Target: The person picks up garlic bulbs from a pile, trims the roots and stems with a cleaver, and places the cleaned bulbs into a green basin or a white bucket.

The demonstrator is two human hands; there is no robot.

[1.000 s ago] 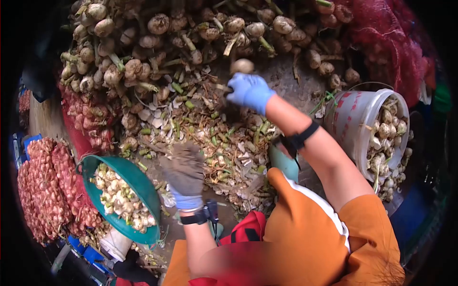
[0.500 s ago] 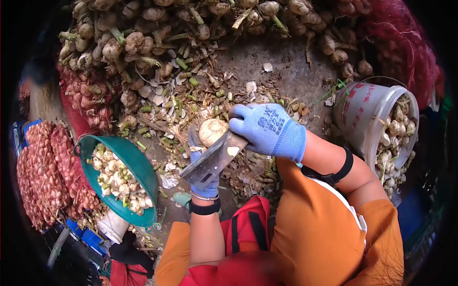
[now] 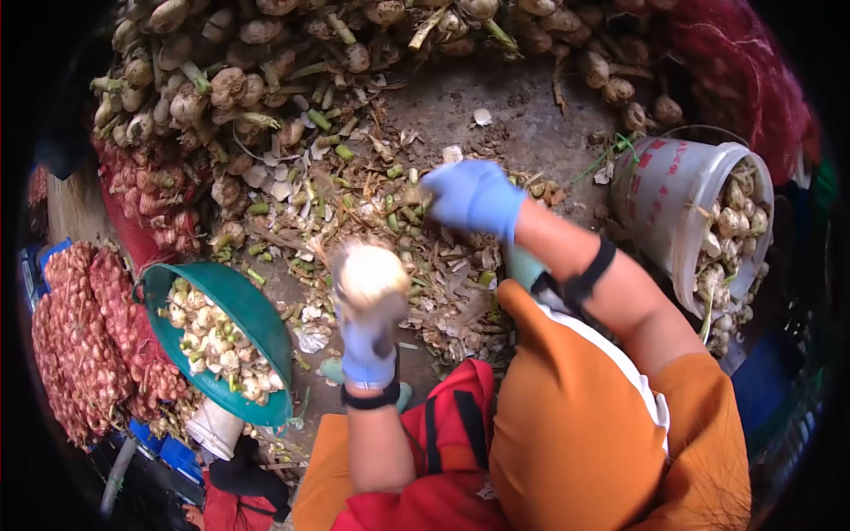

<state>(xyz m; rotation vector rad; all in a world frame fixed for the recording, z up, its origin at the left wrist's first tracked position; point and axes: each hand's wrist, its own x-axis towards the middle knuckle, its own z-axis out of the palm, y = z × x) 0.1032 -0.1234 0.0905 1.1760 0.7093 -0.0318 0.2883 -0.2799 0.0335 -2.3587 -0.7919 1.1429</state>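
Note:
My left hand [image 3: 367, 332], in a blue glove with dark finger parts, is closed around a large pale garlic bulb [image 3: 374, 275]; both are blurred by motion. Up and to the right, my right hand [image 3: 471, 196], also gloved in blue, is held over the scraps with its fingers curled. Whatever it may hold is hidden, and no knife blade can be made out. Cut stalks and dry peel [image 3: 434, 292] lie on the ground beneath both hands.
A teal basin [image 3: 270, 305] of trimmed bulbs stands at the left, near red net sacks [image 3: 80, 345]. At the right, a whitish bucket [image 3: 655, 190] lies tilted with bulbs inside. Uncut garlic [image 3: 226, 87] is heaped along the top. Part of another person [image 3: 232, 509] shows at lower left.
My hands have moved apart. The right hand has shifted slightly up and left, away from the bulb; the left hand has brought the bulb lower. The knife blade seen earlier no longer shows.

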